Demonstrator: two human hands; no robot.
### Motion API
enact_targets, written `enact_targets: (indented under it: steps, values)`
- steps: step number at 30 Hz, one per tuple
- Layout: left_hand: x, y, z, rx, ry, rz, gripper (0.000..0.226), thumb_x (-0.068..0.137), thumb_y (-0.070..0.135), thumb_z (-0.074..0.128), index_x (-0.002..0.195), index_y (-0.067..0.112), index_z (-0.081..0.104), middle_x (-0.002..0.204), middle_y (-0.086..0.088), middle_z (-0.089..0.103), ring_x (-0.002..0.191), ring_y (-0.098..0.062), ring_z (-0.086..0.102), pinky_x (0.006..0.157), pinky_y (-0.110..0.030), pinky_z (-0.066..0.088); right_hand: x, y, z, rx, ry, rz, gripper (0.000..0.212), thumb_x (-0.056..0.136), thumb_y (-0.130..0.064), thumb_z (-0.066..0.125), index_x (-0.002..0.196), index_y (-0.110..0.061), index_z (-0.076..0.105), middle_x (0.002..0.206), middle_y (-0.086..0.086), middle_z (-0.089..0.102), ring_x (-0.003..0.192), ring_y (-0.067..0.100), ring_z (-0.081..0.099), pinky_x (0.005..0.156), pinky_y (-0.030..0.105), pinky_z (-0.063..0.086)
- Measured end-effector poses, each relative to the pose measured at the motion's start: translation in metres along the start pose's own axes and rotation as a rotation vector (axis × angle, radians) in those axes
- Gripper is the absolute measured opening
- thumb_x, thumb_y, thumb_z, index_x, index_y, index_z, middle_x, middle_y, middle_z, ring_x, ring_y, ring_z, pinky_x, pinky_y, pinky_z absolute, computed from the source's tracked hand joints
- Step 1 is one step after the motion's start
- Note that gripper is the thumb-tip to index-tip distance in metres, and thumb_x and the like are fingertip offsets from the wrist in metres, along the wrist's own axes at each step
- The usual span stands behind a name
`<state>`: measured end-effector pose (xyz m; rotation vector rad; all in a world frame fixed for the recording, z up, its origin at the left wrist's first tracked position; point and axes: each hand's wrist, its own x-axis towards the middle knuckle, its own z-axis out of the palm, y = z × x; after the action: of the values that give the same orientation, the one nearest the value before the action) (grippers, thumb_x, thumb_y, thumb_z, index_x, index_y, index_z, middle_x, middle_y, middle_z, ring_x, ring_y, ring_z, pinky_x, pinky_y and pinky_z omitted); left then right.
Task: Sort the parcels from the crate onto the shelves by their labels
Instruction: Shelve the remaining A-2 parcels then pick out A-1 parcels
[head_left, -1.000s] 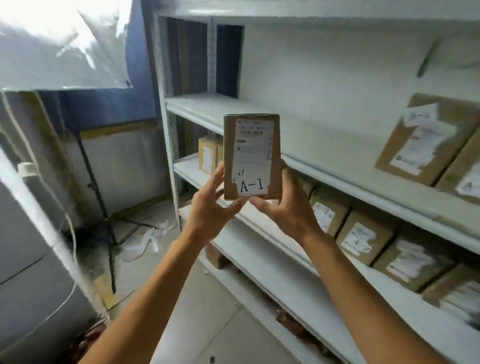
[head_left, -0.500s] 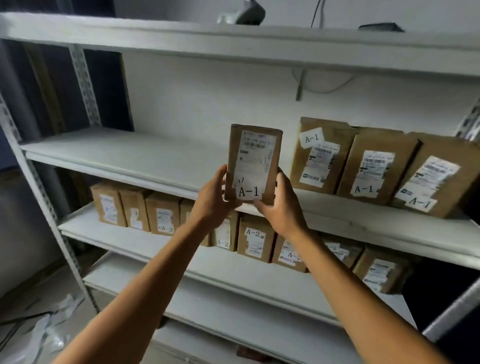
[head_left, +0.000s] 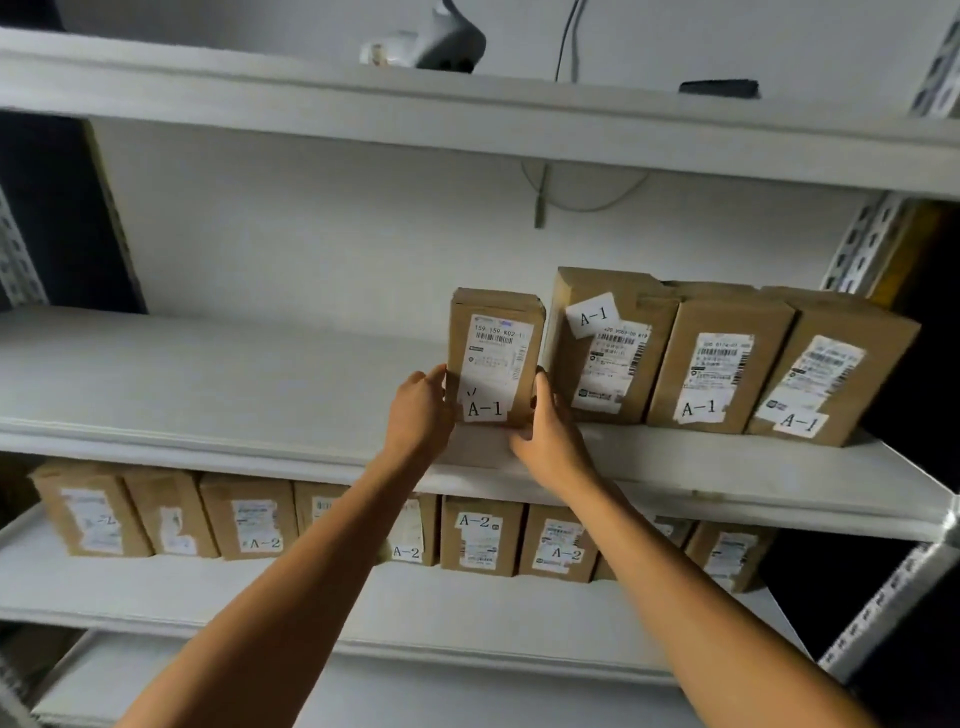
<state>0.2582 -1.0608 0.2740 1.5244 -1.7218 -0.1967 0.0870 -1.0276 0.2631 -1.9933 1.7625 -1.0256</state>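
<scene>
we hold an upright a-1 parcel (head_left: 496, 358) between our left hand (head_left: 421, 410) and right hand (head_left: 550, 436), fingers curled round its lower sides, at the middle shelf (head_left: 208, 374), just left of a row of three a-1 parcels (head_left: 722, 358); our hands cover its bottom edge, so we cannot tell whether it rests on the board. on the lower shelf (head_left: 156, 587) our forearms hide part of the a-2 parcels (head_left: 480, 535), and the leftmost labels are too blurred to read, while the top of the frame cuts off a grey object (head_left: 431, 47) on the top shelf (head_left: 208, 88)

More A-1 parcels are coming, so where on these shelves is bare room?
The A-1 shelf is bare left of the held parcel; its right side holds three A-1 parcels. The A-2 row below is crowded.
</scene>
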Motion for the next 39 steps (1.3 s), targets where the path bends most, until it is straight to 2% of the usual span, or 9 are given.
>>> enact_targets:
  steps: [2,5,10,14,20,27,32,35,39]
  values:
    - [0.004,-0.002,0.007,-0.071,-0.047,-0.028,0.036,0.091,0.020,0.063,0.126,0.014,0.061,0.110,-0.009,0.072,0.092,-0.027,0.069,0.080,-0.033,0.057,-0.003,0.007,0.002,0.012,0.046,0.000,0.079,0.091,-0.012,0.066,0.153,-0.021,0.018,0.140,-0.003,0.042,0.111,0.022,0.057,0.085,0.032,0.051]
    - [0.000,-0.005,0.018,-0.206,-0.102,-0.053,0.048,0.088,0.012,0.063,0.134,0.013,0.051,0.113,-0.006,0.073,0.096,-0.024,0.071,0.087,-0.038,0.057,-0.002,0.017,0.010,-0.107,0.126,-0.048,0.054,0.090,-0.019,0.066,0.137,-0.025,0.039,0.133,0.003,0.050,0.096,0.020,0.059,0.069,0.029,0.047]
    - [0.007,-0.017,0.028,-0.258,-0.062,0.030,0.039,0.080,0.004,0.061,0.116,0.018,0.052,0.106,-0.002,0.066,0.088,-0.018,0.067,0.082,-0.041,0.058,0.007,0.019,0.018,-0.211,0.125,-0.041,0.065,0.092,-0.029,0.063,0.150,-0.033,0.035,0.145,0.000,0.040,0.114,0.025,0.058,0.083,0.034,0.052]
    - [0.006,-0.020,0.028,-0.281,-0.082,0.078,0.050,0.081,0.005,0.062,0.128,0.022,0.057,0.109,0.003,0.058,0.091,-0.009,0.060,0.088,-0.033,0.056,0.008,0.020,0.017,-0.190,0.144,-0.015,0.065,0.092,-0.032,0.062,0.151,-0.034,0.033,0.145,-0.004,0.038,0.117,0.022,0.057,0.085,0.033,0.052]
    - [0.003,-0.021,0.027,-0.294,-0.103,0.130,0.056,0.082,0.011,0.067,0.131,0.025,0.046,0.111,0.007,0.068,0.100,-0.011,0.064,0.090,-0.030,0.054,0.010,0.017,0.018,-0.232,0.136,-0.014,0.069,0.093,-0.037,0.062,0.154,-0.031,0.029,0.145,-0.002,0.037,0.120,0.021,0.055,0.087,0.031,0.050]
    - [-0.002,-0.017,0.033,0.060,-0.100,0.153,0.063,0.086,0.028,0.062,0.144,0.035,0.040,0.124,0.001,0.056,0.108,-0.021,0.058,0.083,-0.041,0.057,0.010,0.013,0.018,-0.325,0.114,0.047,0.067,0.094,-0.043,0.057,0.152,-0.031,0.027,0.139,0.002,0.042,0.120,0.024,0.052,0.084,0.033,0.048]
    - [-0.002,-0.013,0.031,0.126,-0.145,0.204,0.062,0.087,0.028,0.061,0.144,0.031,0.040,0.128,0.003,0.061,0.111,-0.022,0.057,0.082,-0.039,0.055,0.010,0.009,0.019,-0.390,0.108,0.060,0.061,0.095,-0.044,0.053,0.149,-0.024,0.036,0.144,0.003,0.045,0.129,0.024,0.047,0.095,0.036,0.046]
    - [-0.002,-0.010,0.031,0.223,-0.188,0.171,0.053,0.088,0.031,0.056,0.140,0.028,0.047,0.127,0.000,0.063,0.112,-0.026,0.057,0.083,-0.039,0.052,0.008,0.007,0.018,-0.436,0.074,0.063,0.054,0.095,-0.045,0.050,0.142,-0.018,0.047,0.144,0.004,0.047,0.129,0.026,0.046,0.101,0.039,0.041]
    - [-0.005,-0.006,0.033,0.358,-0.250,0.198,0.033,0.092,0.036,0.047,0.117,0.021,0.063,0.127,0.001,0.063,0.113,-0.025,0.057,0.080,-0.035,0.048,0.008,0.008,0.019,-0.475,0.053,0.031,0.047,0.095,-0.045,0.047,0.132,-0.016,0.055,0.138,0.005,0.053,0.125,0.026,0.047,0.101,0.039,0.039]
